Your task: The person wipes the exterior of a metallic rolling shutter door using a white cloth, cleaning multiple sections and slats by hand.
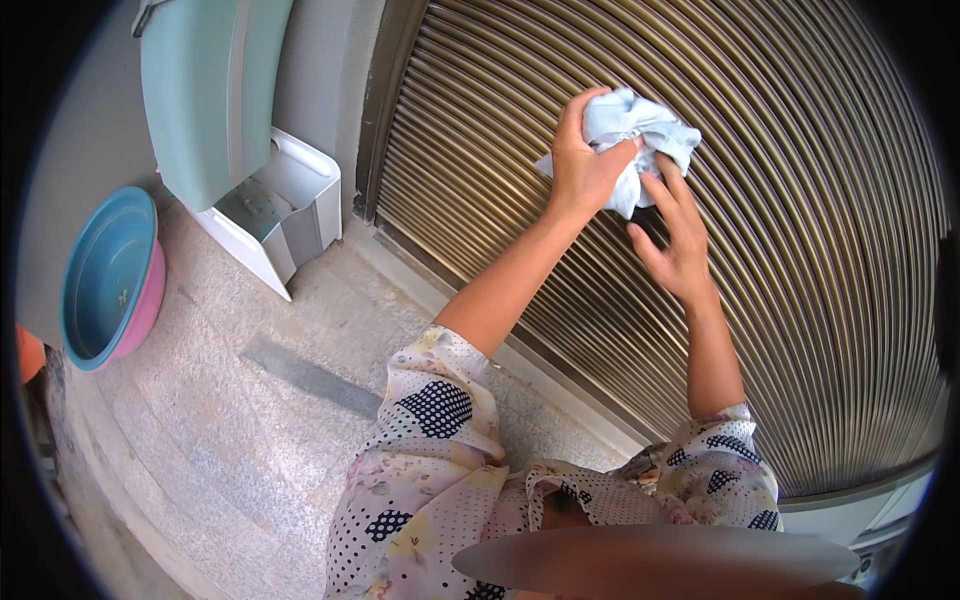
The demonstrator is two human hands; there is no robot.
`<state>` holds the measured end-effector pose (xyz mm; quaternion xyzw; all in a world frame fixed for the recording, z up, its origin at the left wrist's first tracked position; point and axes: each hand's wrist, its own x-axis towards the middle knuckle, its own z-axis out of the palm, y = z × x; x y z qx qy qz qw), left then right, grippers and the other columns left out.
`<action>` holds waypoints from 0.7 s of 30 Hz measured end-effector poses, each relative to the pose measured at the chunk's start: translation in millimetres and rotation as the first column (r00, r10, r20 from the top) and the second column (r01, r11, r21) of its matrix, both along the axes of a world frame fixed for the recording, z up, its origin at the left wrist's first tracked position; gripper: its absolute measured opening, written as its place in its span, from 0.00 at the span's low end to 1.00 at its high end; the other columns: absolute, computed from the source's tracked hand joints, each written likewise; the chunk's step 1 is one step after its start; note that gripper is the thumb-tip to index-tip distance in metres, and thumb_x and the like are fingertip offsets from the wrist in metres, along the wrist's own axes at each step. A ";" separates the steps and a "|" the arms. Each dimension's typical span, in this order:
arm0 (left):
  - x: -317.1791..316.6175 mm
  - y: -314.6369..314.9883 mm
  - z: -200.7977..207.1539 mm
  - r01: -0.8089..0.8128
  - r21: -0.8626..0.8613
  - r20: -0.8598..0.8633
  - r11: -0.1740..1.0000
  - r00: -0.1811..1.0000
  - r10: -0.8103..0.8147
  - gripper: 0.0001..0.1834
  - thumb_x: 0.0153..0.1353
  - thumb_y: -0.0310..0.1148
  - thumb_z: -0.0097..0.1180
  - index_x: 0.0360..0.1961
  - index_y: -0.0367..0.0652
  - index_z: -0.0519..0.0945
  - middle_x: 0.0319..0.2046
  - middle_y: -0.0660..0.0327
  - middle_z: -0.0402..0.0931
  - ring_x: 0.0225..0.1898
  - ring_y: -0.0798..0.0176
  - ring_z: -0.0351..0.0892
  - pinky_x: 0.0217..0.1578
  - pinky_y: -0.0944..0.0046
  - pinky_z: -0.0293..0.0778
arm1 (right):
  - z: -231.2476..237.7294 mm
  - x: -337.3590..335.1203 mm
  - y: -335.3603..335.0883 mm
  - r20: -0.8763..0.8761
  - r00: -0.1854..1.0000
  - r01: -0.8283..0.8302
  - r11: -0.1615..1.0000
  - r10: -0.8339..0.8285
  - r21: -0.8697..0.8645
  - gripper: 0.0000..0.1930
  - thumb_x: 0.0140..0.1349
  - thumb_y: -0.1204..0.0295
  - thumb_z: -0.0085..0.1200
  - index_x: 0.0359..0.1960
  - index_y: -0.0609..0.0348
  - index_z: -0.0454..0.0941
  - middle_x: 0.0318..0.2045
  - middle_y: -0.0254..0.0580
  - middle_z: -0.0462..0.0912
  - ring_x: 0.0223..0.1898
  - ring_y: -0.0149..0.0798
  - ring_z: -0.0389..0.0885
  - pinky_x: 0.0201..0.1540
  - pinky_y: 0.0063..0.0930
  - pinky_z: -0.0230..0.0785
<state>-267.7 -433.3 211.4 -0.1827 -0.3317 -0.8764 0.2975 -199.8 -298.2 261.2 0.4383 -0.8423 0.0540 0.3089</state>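
A crumpled pale blue cloth (638,122) is bunched up in front of a bronze-coloured ribbed metal door (480,150). My left hand (582,175) is closed round the left side of the cloth, its thumb pressed across the folds. At the cloth's lower right edge is my right hand (684,240), its fingers stretched up against the fabric and its thumb held apart. Part of the right fingertips is hidden by the folds. Both forearms reach up to the door from patterned sleeves.
Left of the door frame (385,100), a white plastic bin (318,170) stands on the pale stone floor (220,400) under a light green plastic panel (195,100). A blue basin (90,290) sits with a pink basin (150,300) by the wall. Something orange (30,352) shows at far left.
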 end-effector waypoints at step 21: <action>-31.8 -39.2 -15.0 -0.905 -0.386 -0.385 0.181 0.336 0.859 0.37 0.40 0.32 0.68 0.55 0.51 0.68 0.57 0.39 0.57 0.58 0.34 0.58 0.58 0.44 0.57 | -55.8 29.9 135.9 -0.608 0.750 0.339 0.941 -0.260 0.016 0.17 0.49 0.80 0.49 0.41 0.52 0.81 0.49 0.46 0.78 0.54 0.47 0.70 0.53 0.34 0.59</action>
